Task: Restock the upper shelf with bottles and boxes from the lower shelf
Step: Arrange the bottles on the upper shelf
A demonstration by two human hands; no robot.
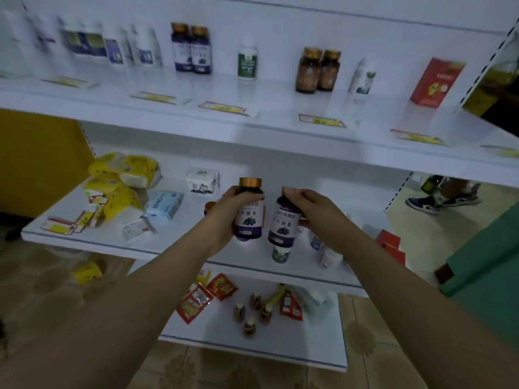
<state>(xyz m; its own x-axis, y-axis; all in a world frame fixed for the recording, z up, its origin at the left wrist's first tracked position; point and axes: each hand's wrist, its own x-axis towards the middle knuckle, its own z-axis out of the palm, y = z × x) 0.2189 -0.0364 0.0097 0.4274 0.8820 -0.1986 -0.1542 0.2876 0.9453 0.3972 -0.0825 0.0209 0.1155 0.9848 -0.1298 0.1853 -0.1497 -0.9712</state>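
My left hand [224, 217] grips a purple-labelled bottle with a gold cap [250, 217], held upright above the lower shelf [92, 242]. My right hand [314, 211] grips a second purple-labelled bottle [283, 223] by its top, tilted a little; its cap is hidden under my fingers. Both bottles hang side by side in front of the lower shelf. On the upper shelf [266, 127] stand two matching purple bottles [192, 49], a green-labelled white bottle [247, 63], two brown bottles [318, 70], a white bottle [362, 77] and a red box [435, 81].
Yellow tissue packs [123, 186], a blue wipes pack [164, 204] and small boxes lie on the lower shelf's left. Red boxes [391, 245] and a green-labelled bottle [280, 254] sit at its right. The bottom shelf holds red sachets [196, 301] and small brown bottles. A person's shoes [441, 200] show at right.
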